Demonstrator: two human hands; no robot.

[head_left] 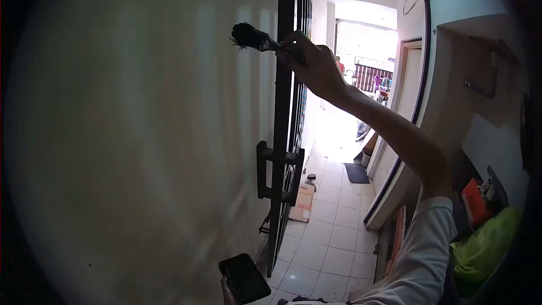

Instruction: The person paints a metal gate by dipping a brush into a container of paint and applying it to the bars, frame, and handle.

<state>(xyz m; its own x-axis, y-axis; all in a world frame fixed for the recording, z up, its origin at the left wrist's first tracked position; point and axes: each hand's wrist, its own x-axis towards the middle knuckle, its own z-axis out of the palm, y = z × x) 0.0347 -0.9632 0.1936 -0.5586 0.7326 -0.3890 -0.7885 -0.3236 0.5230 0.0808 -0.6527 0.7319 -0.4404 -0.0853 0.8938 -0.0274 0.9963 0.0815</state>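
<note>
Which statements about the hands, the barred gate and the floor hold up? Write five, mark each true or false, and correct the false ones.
1. The right hand holds a brush with ragged black bristles. True.
2. The left hand holds a red cup. False: the left hand holds a flat, black, rectangular object.
3. A flat piece of brown cardboard lies on the pale tiled floor. True.
4. The dark rectangular mat hangs on the wall. False: the mat lies on the floor.
5. The brush is raised higher than the black handle of the black metal barred gate. True.
</note>
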